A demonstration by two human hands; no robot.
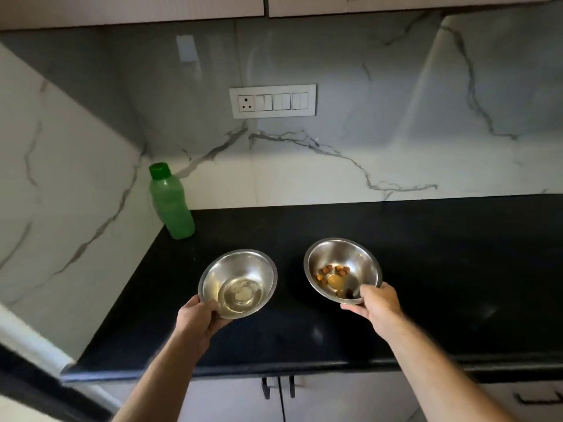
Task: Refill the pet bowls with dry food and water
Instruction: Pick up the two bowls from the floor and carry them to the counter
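Note:
Two steel pet bowls are held over the black counter [426,269]. My left hand [199,318] grips the near rim of the water bowl [237,269], which holds a shallow pool of clear water. My right hand [380,303] grips the near rim of the food bowl [356,254], which holds a few brown kibble pieces around its centre. A green plastic bottle [171,205] with a green cap stands upright in the counter's back left corner, apart from both hands.
White marble walls close the counter at the back and left. A switch panel [273,101] with a socket sits on the back wall. Upper cabinets hang overhead. Cabinet doors with dark handles [278,386] lie below the counter's front edge.

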